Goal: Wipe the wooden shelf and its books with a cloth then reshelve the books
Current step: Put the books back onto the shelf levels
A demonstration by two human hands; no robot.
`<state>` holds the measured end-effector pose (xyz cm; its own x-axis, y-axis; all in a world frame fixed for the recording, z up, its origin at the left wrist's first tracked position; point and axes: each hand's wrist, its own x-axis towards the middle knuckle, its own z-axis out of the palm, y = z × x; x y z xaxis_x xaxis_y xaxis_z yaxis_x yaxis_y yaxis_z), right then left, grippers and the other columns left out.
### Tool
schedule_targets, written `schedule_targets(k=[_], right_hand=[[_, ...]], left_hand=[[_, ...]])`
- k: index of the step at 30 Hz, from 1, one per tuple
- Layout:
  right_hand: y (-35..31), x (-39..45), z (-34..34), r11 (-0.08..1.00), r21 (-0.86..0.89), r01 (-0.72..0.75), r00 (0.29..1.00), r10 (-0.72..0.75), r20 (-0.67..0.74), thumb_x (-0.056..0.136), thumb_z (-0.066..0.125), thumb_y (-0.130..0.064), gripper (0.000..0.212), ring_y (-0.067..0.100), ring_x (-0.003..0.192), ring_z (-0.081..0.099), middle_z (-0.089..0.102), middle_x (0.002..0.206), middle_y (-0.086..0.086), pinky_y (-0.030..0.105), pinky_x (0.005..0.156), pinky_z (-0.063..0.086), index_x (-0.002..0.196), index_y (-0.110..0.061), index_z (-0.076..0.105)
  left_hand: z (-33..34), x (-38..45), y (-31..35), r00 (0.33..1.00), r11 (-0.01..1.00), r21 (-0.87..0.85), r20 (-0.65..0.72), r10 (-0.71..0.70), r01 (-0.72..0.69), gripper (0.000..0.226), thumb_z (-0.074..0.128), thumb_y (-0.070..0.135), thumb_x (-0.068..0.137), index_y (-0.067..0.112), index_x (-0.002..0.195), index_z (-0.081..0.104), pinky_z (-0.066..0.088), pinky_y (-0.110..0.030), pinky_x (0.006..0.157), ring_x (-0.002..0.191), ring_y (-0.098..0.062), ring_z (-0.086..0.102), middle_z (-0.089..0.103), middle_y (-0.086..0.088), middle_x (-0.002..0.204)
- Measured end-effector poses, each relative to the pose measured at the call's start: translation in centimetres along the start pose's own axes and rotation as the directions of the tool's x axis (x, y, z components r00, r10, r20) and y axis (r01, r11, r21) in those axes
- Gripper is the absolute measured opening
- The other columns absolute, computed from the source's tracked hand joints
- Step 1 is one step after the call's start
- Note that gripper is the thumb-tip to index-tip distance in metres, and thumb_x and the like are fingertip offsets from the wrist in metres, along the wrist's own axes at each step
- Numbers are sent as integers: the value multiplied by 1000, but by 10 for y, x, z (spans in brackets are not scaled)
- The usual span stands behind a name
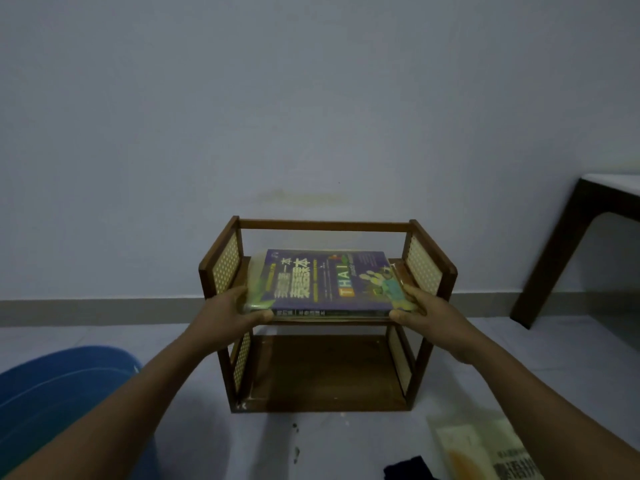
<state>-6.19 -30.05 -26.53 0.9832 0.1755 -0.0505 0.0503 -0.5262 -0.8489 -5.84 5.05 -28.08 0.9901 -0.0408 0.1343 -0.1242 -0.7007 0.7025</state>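
Two outstretched arms, left hand (231,311) and right hand (427,311) fingers pinching purple book (327,280) ends, wooden shelf (325,226)

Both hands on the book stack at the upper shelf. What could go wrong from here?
1. The purple book tops a stack gripped only at its front corners by the left hand and right hand; lower books may slip.
2. The stack nearly fills the shelf width, so it could snag the side panels.

Single head-worn view — forward and slightly down, close over the wooden shelf (327,313) against the wall (311,98).
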Motion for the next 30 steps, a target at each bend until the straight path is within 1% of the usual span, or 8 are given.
schedule_targets(k=[5,9,11,14,20,23,27,30], right_hand=[[3,10,9,973,-230,-10,984,-32,-176,91,60,-36,64,19,116,52,52,138,10,25,86,42,145,-11,37],[1,11,17,956,-291,20,962,-98,-255,93,58,-36,54,13,99,49,58,129,10,22,71,41,140,-11,45],[3,11,18,963,-269,23,965,-92,-247,94,58,-34,52,11,98,48,57,127,7,19,68,41,139,-11,45],[4,11,17,973,-230,14,970,-69,-233,93,58,-35,56,13,107,50,55,129,4,25,81,43,142,-12,42],[-1,2,17,979,-194,59,974,-99,-202,94,57,-34,42,17,109,59,61,118,-3,29,83,51,133,-19,50],[-4,-19,14,986,-151,70,976,-99,-192,95,56,-31,52,18,123,52,53,128,-6,32,98,45,143,-16,40],[43,-76,-1,973,-230,-34,981,-12,-193,95,54,-36,62,23,135,42,42,148,7,29,107,34,148,-11,31],[101,-118,-22,955,-195,-223,960,181,-213,96,51,-40,67,22,140,34,32,155,8,28,110,29,150,-10,25]], left_hand=[[8,1,7,992,985,171,-128,20,2,49,63,49,85,18,123,59,42,-18,58,78,-9,61,67,3,94],[16,2,9,978,968,248,-205,30,23,48,60,51,86,19,122,60,35,-18,49,63,-1,52,61,8,80],[14,3,6,984,976,214,-178,8,31,55,59,56,84,19,126,59,38,-19,53,70,-6,58,65,6,86],[12,3,4,988,986,148,-143,-51,73,62,54,60,84,19,131,56,44,-22,59,80,-12,63,69,0,94],[26,-13,14,965,999,28,-262,-19,27,45,59,42,89,15,124,56,40,-17,58,83,-11,58,65,3,101],[42,-37,17,916,997,-67,-397,-55,30,40,62,33,89,14,123,49,50,-34,74,100,-18,56,58,-6,120],[109,-69,43,937,983,4,-303,-173,182,70,64,37,86,-1,138,35,39,-53,104,128,-39,42,42,-23,139],[181,-96,90,962,961,-48,24,-273,273,80,57,37,93,-3,149,16,30,-46,113,141,-34,28,26,-21,154]])
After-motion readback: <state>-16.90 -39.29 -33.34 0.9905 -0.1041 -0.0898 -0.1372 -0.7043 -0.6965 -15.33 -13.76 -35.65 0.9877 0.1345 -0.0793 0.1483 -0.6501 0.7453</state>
